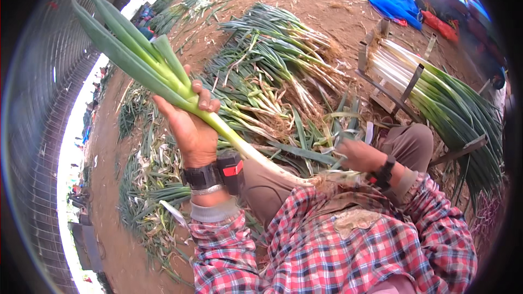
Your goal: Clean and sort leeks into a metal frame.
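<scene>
My left hand [194, 124] is closed around the green upper stem of a large leek or Welsh onion [229, 132]. Its leaves fan out to the upper left, and its white shank runs down to the rooty end at my lap. Over my right knee area, my right hand [359, 154] is blurred, with its fingers bent beside strips of leaf; whether it grips any of them I cannot tell. Just beyond my hands, untrimmed stalks with roots [286, 69] lie heaped on the soil.
At the right, a wooden rack [402, 102] holds a bundle of cleaned stalks [437, 85]. Leaf scraps [157, 183] litter the ground at the left. Blue netting [396, 4] and a red bag [439, 25] lie at the upper right. Mesh sheeting [36, 139] curves along the left.
</scene>
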A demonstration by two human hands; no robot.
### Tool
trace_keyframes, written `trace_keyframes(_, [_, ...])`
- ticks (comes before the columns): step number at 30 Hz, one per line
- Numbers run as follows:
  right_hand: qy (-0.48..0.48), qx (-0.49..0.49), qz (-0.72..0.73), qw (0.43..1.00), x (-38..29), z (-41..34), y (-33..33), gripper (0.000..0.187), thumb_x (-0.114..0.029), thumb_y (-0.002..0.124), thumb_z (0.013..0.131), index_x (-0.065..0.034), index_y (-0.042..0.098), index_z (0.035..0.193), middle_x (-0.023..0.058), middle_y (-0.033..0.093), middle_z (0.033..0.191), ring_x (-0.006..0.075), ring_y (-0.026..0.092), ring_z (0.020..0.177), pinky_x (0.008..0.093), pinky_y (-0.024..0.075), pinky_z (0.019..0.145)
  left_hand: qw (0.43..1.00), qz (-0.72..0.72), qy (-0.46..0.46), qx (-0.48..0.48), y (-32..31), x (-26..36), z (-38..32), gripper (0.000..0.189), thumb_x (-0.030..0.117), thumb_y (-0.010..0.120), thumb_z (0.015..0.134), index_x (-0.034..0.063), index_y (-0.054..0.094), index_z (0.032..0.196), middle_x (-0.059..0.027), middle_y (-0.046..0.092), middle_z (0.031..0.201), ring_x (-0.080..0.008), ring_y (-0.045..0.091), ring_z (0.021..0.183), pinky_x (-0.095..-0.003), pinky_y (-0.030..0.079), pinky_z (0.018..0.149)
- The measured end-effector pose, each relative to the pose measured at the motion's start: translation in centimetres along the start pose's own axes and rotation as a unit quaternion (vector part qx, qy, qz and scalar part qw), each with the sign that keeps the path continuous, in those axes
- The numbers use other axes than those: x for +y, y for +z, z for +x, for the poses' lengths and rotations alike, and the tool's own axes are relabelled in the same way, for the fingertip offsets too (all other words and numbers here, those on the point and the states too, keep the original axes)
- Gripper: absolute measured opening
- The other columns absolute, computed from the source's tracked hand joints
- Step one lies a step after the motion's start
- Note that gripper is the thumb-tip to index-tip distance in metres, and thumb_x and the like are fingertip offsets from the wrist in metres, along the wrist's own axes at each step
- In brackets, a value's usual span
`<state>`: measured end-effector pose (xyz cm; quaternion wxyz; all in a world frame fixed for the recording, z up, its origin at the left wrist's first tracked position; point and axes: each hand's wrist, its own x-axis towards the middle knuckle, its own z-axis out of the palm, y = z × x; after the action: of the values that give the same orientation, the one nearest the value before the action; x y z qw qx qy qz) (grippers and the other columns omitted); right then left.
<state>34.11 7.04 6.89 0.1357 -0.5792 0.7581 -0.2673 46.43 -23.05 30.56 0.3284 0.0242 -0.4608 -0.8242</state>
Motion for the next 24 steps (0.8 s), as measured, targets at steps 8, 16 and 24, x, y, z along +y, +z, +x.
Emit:
trace_keyframes(8, [-0.094,0.115,0.446,0.883,-15.1,10.6,-7.3,0.024,-0.006,0.07,0.083,-0.0021,0.056,0.103,0.0041,0.057,0.091,0.0118,0.055,0.08,0.0291,0.0466,0.069,0.991,-0.09,-0.09,-0.049,2.7,-2.2,-1.4,0.069,0.064,0.032,0.095,0.0056,0.046,0.13,-0.002,0.051,0.082,-0.0103,0.041,0.059,-0.025,0.035,0.052])
trace_keyframes(16, [-0.05,0.08,0.514,0.852,-14.4,10.1,-6.4,0.017,-0.004,0.07,0.082,-0.0017,0.054,0.088,0.0001,0.054,0.075,0.0062,0.05,0.07,0.0248,0.0426,0.06,0.988,-0.083,-0.12,-0.042,2.6,-4.2,-1.5,0.066,0.06,0.035,0.097,0.0025,0.045,0.128,-0.0025,0.05,0.082,-0.0096,0.04,0.058,-0.0241,0.034,0.051])
trace_keyframes(24, [-0.198,0.048,0.494,0.846,-13.7,6.2,-6.7,0.013,-0.005,0.064,0.087,-0.0063,0.051,0.086,0.0077,0.058,0.093,0.0189,0.056,0.095,0.0341,0.044,0.082,0.997,-0.04,-0.062,0.002,-1.8,-2.0,0.3,0.066,0.059,0.04,0.095,0.0014,0.047,0.126,-0.0022,0.05,0.084,-0.01,0.042,0.063,-0.0255,0.037,0.055])
